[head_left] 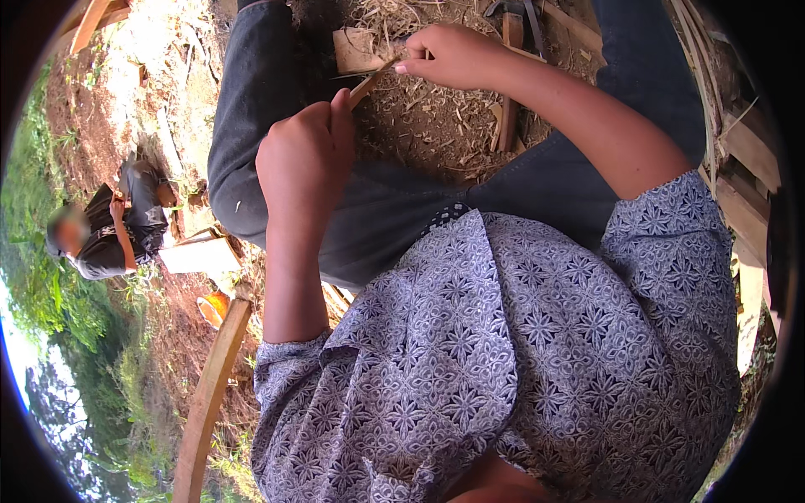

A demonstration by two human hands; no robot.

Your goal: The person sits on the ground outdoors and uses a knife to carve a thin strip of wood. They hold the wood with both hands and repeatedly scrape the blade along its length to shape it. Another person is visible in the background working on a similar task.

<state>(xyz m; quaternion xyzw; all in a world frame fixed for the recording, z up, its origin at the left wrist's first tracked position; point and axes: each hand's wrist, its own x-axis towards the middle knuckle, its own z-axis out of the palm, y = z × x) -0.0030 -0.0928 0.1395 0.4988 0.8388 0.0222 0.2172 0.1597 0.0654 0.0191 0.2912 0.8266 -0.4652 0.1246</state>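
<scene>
My left hand (306, 155) is closed round a thin strip of wood (366, 87), thumb laid along it, the strip slanting up and right between my legs. At its far end my right hand (449, 57) is closed, thumb tip against the strip. What else the right fingers grip is hidden; a small dark bit shows beside them. Just beyond the strip, a pale squared wood block (356, 50) lies on the ground among curled shavings (411, 126).
Right of the shavings lie a wooden piece (509, 117) and a dark metal tool (506, 8). Wood pieces (750, 151) are stacked by my right leg. A curved beam (210, 394) stands to my left, near an orange container (215, 308). Farther left another person (113, 222) sits.
</scene>
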